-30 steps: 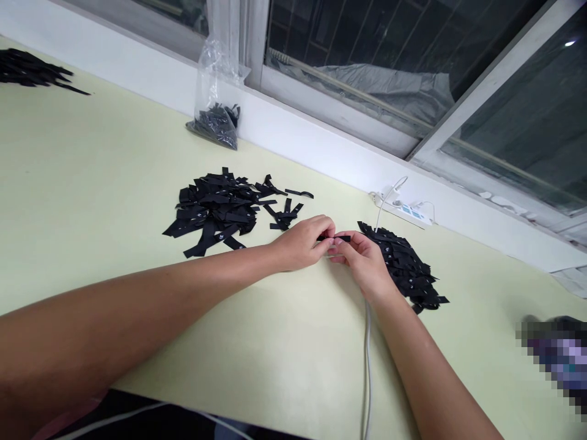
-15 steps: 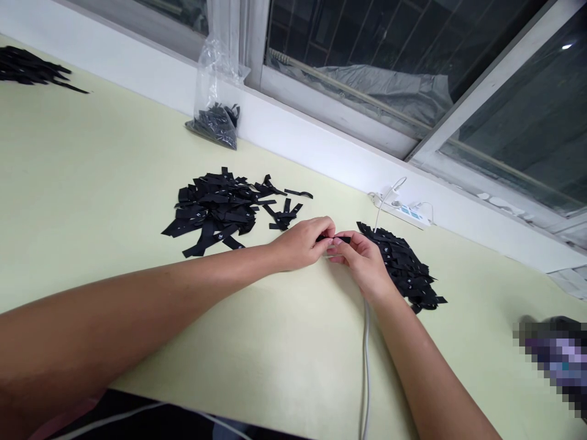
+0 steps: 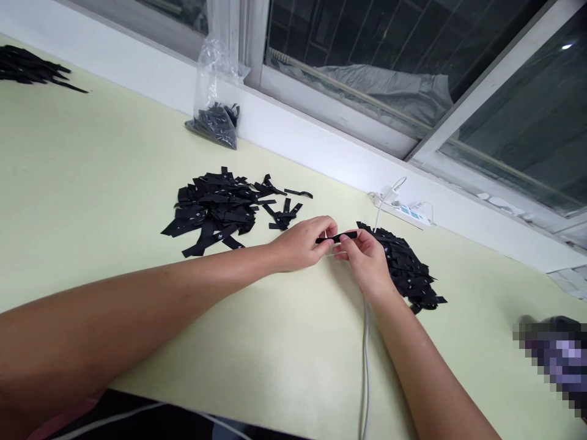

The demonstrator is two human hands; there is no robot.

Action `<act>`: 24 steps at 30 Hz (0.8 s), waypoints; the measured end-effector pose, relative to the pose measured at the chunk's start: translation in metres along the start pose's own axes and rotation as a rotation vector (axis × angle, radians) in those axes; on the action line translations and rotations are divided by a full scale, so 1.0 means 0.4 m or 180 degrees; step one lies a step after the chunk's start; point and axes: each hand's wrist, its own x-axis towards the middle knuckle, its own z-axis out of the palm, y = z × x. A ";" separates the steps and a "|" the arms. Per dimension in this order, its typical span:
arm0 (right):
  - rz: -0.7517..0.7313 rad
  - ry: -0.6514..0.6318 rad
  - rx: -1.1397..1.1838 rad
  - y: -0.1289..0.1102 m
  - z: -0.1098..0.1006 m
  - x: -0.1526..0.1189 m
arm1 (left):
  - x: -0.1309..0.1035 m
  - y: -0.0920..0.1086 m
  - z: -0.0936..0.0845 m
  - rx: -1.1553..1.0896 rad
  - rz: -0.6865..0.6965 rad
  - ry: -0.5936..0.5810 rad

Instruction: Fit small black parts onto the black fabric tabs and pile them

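Observation:
A short black fabric strip (image 3: 337,238) is stretched between my two hands above the table. My left hand (image 3: 305,243) pinches its left end between thumb and fingers. On the right, my right hand (image 3: 364,255) grips the other end, thumb on the near side. Left of my hands lies a heap of black strips (image 3: 215,205), some with small white marks. A few loose strips (image 3: 284,214) lie between that heap and my left hand. Just beyond my right hand is another pile of black strips (image 3: 410,272), partly hidden by the hand.
A clear plastic bag (image 3: 213,119) with black strips inside leans at the wall. More long black strips (image 3: 30,66) lie far left. A white power strip (image 3: 406,214) sits by the windowsill. A white cable (image 3: 365,360) crosses the pale table (image 3: 275,342). A blurred-out shape is at right.
My right hand has shifted slightly to the right and its fingers have moved along the strip. More of the strip now shows between the hands. The heaps have not changed.

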 end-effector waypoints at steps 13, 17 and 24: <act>-0.0238 0.0080 -0.0228 0.014 -0.005 0.004 | 0.000 0.003 -0.002 -0.0085 0.0016 -0.0064; -0.0192 0.0020 -0.0233 0.006 -0.002 0.000 | 0.001 0.003 0.000 -0.0038 0.0025 -0.0049; -0.0077 0.0001 -0.0155 0.004 -0.003 -0.002 | 0.001 0.005 -0.004 0.0047 -0.0106 -0.0064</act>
